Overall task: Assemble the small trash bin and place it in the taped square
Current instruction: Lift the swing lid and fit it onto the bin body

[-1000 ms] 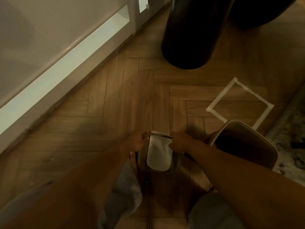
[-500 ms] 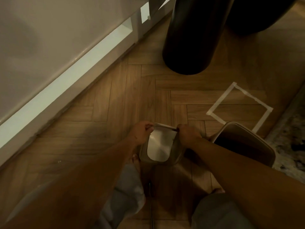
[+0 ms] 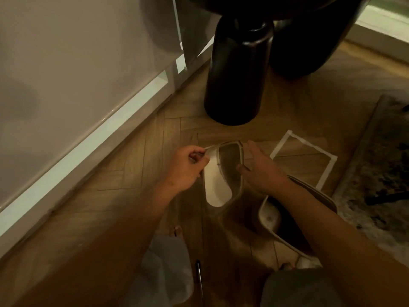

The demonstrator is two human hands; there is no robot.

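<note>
Both hands gripping rounded, smooth beige plastic bin lid (image 3: 223, 173), herringbone wood floor (image 3: 124, 173)

Both forearms bare, no sleeves visible. No rings, watch or bands visible on left hand (image 3: 184, 167) or right hand (image 3: 257, 171). Light grey trousers (image 3: 168, 269) on left leg, darker-looking grey on right. Bare toes (image 3: 177, 231) show.

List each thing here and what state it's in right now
Left hand: fingers pinching the lid frame's left edge.
Right hand: gripping the frame's right side.
Lid frame: held above the floor, its white flap swung open.
Bin body: on the floor, tilted, open, lidless.
Taped square: nothing inside.
</note>
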